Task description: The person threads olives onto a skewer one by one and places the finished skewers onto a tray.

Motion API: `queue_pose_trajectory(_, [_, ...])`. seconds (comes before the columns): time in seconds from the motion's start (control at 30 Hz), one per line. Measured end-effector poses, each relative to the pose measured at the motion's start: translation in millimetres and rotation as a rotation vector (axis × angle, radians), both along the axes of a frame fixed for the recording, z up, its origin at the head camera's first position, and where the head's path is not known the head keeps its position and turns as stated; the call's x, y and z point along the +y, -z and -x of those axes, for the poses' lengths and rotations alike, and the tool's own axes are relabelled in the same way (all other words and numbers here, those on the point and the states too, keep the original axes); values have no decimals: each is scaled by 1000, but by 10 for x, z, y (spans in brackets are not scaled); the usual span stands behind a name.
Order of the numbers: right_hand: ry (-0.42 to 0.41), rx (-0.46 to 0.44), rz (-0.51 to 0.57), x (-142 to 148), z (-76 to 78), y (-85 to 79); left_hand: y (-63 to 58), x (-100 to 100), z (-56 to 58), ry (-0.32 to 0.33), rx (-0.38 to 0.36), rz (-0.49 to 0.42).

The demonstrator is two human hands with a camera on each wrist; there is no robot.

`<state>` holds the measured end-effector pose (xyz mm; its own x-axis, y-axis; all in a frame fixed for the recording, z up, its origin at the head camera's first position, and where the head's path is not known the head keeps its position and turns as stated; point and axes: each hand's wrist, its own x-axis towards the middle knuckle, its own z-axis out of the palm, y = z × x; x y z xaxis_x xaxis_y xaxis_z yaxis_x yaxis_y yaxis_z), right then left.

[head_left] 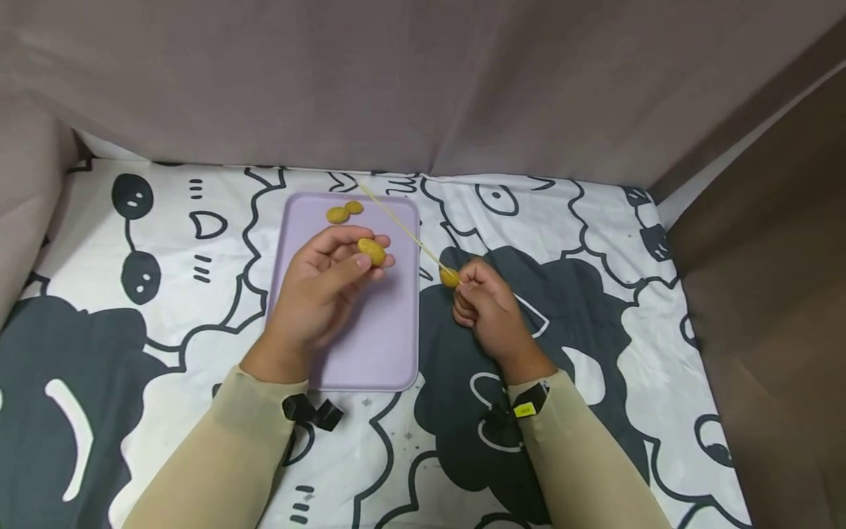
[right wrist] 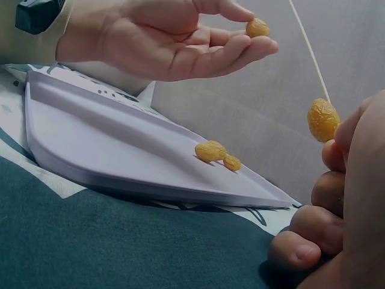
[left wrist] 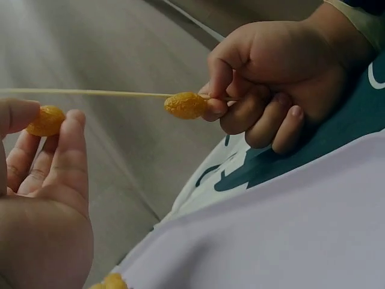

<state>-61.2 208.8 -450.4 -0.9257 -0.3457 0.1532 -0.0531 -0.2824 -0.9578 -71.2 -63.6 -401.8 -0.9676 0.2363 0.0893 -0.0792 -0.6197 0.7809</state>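
Observation:
My left hand (head_left: pixel 311 294) pinches a wrinkled yellow fruit (head_left: pixel 372 252) between thumb and fingers above the tray. My right hand (head_left: pixel 489 308) grips the lower end of a thin pale skewer (head_left: pixel 403 227), to the right of the tray. One wrinkled yellow fruit (left wrist: pixel 185 105) sits on the skewer, right against the right hand's fingertips. From there the skewer slants up and away to the left, and its far part is bare. The left hand's fruit is apart from the skewer in the right wrist view. Curled fingers hide the skewer's held end.
Two more yellow fruits, a larger one (head_left: pixel 338 215) and a smaller one (head_left: pixel 355 207), lie close together at the far end of the lilac tray (head_left: pixel 377 338). Beneath is a black-and-white cartoon cloth (head_left: pixel 198 308). Grey-brown curtains (head_left: pixel 396 81) hang behind and at the sides.

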Motion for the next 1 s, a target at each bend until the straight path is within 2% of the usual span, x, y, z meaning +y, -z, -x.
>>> queue_pose_trajectory(0.1, [0, -7, -28, -1, -9, 2, 74, -32, 1, 9, 20, -113])
queue_pose_trajectory(0.23, [8, -13, -86, 4, -24, -9, 182, -85, 22, 28, 43, -216])
queue_pose_trajectory(0.43, [13, -2, -147, 9, -25, -10, 284, -113, 77, 71, 55, -350])
queue_pose_trajectory(0.53, [14, 9, -172, 9, -20, -1, 308, -111, 100, 70, 55, -400])
queue_pose_trajectory(0.83, [73, 52, -356, -1, -26, -30, 310, -145, 176, -33, -7, -640])
queue_pose_trajectory(1.0, [98, 49, -406, -24, -32, -48, 306, -173, 199, -112, -53, -736])
